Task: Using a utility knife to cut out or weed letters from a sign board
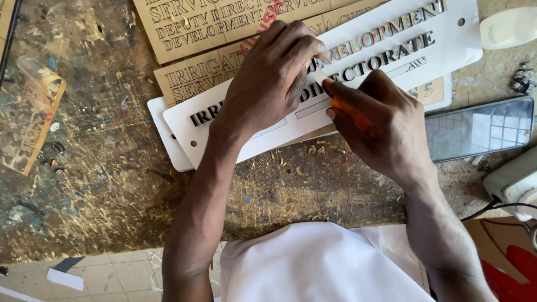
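A long white sign plate (447, 39) with dark raised lettering lies slanted on the scarred wooden workbench (112, 168). My left hand (268, 78) presses down on the plate's middle, fingers curled over the letters. My right hand (380, 128) grips an orange-handled cutter (349, 112); its pale blade tip meets the plate just below my left fingertips. A second white plate (168, 151) pokes out from under the first at the left.
Brown boards with cut-out lettering (190, 28) lie behind the plate. A phone (481, 128) rests to the right, a white power block with a black cable (514, 184) near it, small metal screws (523, 81) beyond. A yellow-edged clear strip (33, 117) sits far left.
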